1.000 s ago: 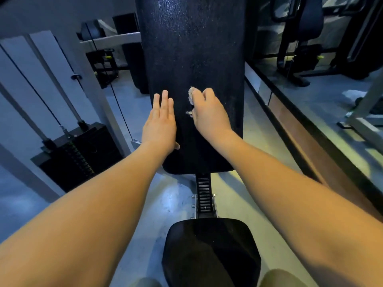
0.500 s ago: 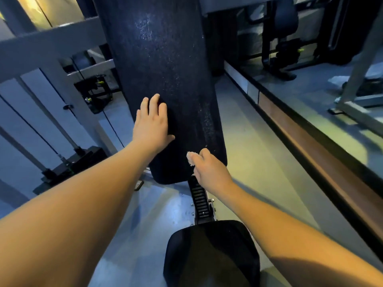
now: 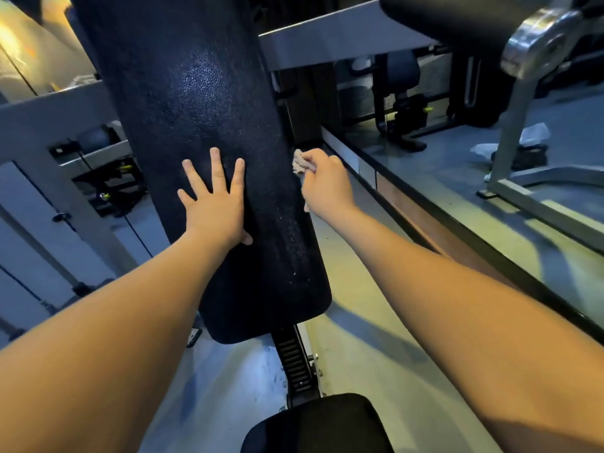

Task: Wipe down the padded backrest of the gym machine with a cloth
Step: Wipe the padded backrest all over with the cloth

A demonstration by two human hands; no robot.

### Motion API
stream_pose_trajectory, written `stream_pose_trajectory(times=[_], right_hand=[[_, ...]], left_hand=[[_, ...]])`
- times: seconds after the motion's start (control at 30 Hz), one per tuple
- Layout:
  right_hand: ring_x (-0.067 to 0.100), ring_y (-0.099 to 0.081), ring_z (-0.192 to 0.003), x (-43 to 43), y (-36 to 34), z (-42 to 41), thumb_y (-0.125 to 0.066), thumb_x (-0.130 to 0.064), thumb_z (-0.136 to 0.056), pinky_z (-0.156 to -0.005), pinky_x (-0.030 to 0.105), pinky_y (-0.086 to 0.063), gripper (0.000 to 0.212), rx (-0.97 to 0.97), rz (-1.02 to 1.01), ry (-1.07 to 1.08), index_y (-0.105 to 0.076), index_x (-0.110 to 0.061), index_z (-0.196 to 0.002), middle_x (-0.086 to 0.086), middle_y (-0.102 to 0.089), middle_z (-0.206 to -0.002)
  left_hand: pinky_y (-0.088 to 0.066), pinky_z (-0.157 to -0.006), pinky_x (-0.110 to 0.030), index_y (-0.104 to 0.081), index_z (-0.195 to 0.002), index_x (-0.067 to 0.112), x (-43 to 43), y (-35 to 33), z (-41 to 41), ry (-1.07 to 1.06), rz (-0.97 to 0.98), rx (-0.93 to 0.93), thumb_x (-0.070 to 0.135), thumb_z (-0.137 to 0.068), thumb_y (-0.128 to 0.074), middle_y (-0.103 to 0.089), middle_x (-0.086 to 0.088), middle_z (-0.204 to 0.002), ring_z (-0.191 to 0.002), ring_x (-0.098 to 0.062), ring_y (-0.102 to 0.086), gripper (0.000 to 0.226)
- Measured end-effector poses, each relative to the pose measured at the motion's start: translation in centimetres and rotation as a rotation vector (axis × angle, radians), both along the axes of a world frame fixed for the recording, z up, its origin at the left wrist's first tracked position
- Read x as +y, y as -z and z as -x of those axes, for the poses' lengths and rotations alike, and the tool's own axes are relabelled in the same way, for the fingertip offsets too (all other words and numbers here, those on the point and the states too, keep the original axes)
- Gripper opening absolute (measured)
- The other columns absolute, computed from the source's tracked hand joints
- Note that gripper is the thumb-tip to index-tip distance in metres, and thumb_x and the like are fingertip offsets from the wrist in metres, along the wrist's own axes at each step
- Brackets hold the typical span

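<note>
Left hand (image 3: pixel 215 204): fingers spread, palm flat on black padded backrest (image 3: pixel 196 103). Right hand (image 3: pixel 325 183): fingers curled round crumpled cloth (image 3: pixel 299 163), pressed against backrest's right edge.

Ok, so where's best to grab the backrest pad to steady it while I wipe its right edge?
Probably its left long edge, coming from the left. The backrest pad is a tall, narrow slab with rounded sides, so fingers can wrap round that edge. Your left hand lies flat on its face near that edge, and your right hand holds the cloth at the opposite edge.
</note>
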State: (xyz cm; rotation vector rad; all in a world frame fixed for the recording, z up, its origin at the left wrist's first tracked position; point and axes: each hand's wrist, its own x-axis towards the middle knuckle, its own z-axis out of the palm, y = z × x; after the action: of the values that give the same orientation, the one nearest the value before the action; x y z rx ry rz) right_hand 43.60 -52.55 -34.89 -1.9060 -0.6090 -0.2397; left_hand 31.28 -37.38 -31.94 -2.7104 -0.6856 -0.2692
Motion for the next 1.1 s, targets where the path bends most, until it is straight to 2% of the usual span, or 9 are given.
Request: stream_pose_trajectory(times=[0.13, 0.27, 0.43, 0.53, 0.6, 0.73, 0.8, 0.9, 1.1], right_hand=[[0.027, -0.062, -0.065, 3.0, -3.3, -1.8, -0.053, -0.012, -0.102, -0.037, 0.022, -0.039, 0.019, 0.297, -0.069, 0.028, -0.069, -0.018, -0.095, 0.007, -0.066, -0.09], [0.022, -0.051, -0.059, 4.9, -7.1, -4.0, -0.056, -0.022, -0.102, -0.051, 0.024, -0.032, 0.034, 0.193, -0.264, 0.039, -0.07, -0.018, -0.072, 0.001, -0.058, -0.065], [0.014, -0.058, -0.091, 3.9, 0.0, -4.9, -0.052, -0.012, -0.097, -0.076, 0.022, -0.042, 0.037, 0.2, -0.199, -0.076, -0.076, -0.026, -0.121, -0.006, -0.075, -0.107], [0.014, -0.046, -0.073, 4.1, 5.3, -5.9, -0.06, -0.029, -0.089, -0.063, 0.033, -0.037, 0.021, 0.337, -0.108, -0.154, -0.079, -0.02, -0.087, 0.006, -0.075, -0.084], [0.014, -0.039, -0.069, 4.9, 3.5, -6.6, -0.058, -0.029, -0.088, -0.062, 0.034, -0.033, 0.022, 0.35, -0.195, -0.148, -0.066, -0.022, -0.068, 0.006, -0.062, -0.069], [0.011, -0.06, -0.081, 4.6, -3.0, -5.9, -0.047, -0.004, -0.097, -0.063, 0.027, -0.05, 0.032, 0.253, -0.366, -0.143, -0.072, -0.022, -0.107, -0.009, -0.068, -0.093], [0.013, -0.052, -0.07, 4.4, -3.0, -5.4, -0.048, -0.016, -0.101, -0.059, 0.029, -0.04, 0.02, 0.296, -0.38, -0.22, -0.067, -0.019, -0.103, -0.005, -0.061, -0.083], [0.014, -0.043, -0.064, 3.9, -1.8, -4.7, -0.05, -0.037, -0.095, -0.059, 0.03, -0.033, 0.022, 0.394, -0.389, -0.268, -0.057, -0.029, -0.075, -0.007, -0.051, -0.07], [0.013, -0.058, -0.082, 5.3, -3.8, -5.4, -0.058, -0.03, -0.104, -0.074, 0.033, -0.05, 0.019, 0.249, -0.539, -0.205, -0.062, -0.013, -0.097, 0.006, -0.068, -0.097]], left_hand=[[-0.017, -0.114, -0.074, 0.033, -0.152, 0.026, 0.4, 0.3, -0.4, 0.004, -0.001, 0.005, 0.052, -0.067, -0.089, 0.05, -0.013, -0.151, -0.141, -0.058, 0.029, 0.151], [-0.015, -0.114, -0.075, 0.035, -0.151, 0.026, 0.6, 0.2, -0.7, 0.003, 0.016, 0.016, 0.052, -0.067, -0.088, 0.052, -0.014, -0.149, -0.14, -0.059, 0.03, 0.151], [-0.017, -0.114, -0.074, 0.035, -0.151, 0.024, 0.8, 0.3, -0.9, -0.005, -0.004, 0.02, 0.054, -0.068, -0.086, 0.051, -0.017, -0.149, -0.14, -0.061, 0.028, 0.15], [-0.017, -0.114, -0.074, 0.036, -0.15, 0.024, 0.8, 0.4, -1.0, -0.005, -0.005, 0.023, 0.054, -0.069, -0.085, 0.051, -0.017, -0.149, -0.14, -0.061, 0.028, 0.149], [-0.017, -0.114, -0.074, 0.036, -0.15, 0.024, 0.7, 0.4, -1.0, -0.001, -0.005, 0.021, 0.054, -0.069, -0.085, 0.051, -0.017, -0.149, -0.14, -0.06, 0.029, 0.149], [-0.016, -0.114, -0.074, 0.035, -0.151, 0.025, 0.7, 0.3, -0.9, -0.003, -0.003, 0.018, 0.053, -0.069, -0.086, 0.051, -0.016, -0.15, -0.14, -0.059, 0.029, 0.149], [-0.016, -0.114, -0.074, 0.035, -0.151, 0.025, 0.8, 0.3, -0.9, -0.004, -0.001, 0.013, 0.052, -0.069, -0.086, 0.05, -0.016, -0.151, -0.14, -0.059, 0.029, 0.149], [-0.016, -0.114, -0.075, 0.034, -0.151, 0.025, 0.9, 0.5, -1.1, 0.001, -0.012, 0.009, 0.053, -0.068, -0.087, 0.05, -0.016, -0.151, -0.14, -0.06, 0.028, 0.15], [-0.015, -0.114, -0.075, 0.035, -0.151, 0.026, 0.8, 0.6, -1.1, -0.004, -0.007, 0.01, 0.053, -0.068, -0.087, 0.05, -0.015, -0.151, -0.14, -0.059, 0.029, 0.15]])
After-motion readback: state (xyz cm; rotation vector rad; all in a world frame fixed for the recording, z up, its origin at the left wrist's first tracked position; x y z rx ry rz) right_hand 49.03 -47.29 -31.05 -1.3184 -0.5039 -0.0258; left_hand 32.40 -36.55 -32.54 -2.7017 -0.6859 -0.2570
